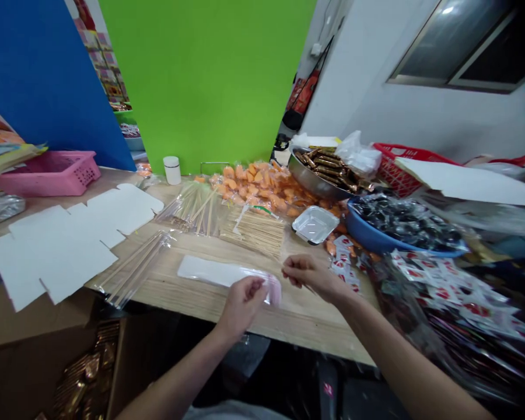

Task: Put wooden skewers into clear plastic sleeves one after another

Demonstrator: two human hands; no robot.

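A stack of clear plastic bags with pinkish ends (210, 271) lies flat at the front middle of the wooden table (324, 326). Over its right end is my left hand (245, 303), fingers curled and pinched; what they hold, if anything, is too small to tell. To its right, my right hand (308, 274) is closed, with a thin stick seeming to show below its fingers. Just behind the hands lies a bundle of thin wooden sticks (256, 233). Bags with sticks inside (135, 268) rest left of the stack.
White flat cardboard (65, 245) and a pink basket (56, 172) are at left. Orange wrapped pieces (258, 184), a foil tray (315, 224), a metal bowl (306, 178) and a blue basin (363, 233) stand behind and right. Printed packets (455, 286) lie at far right.
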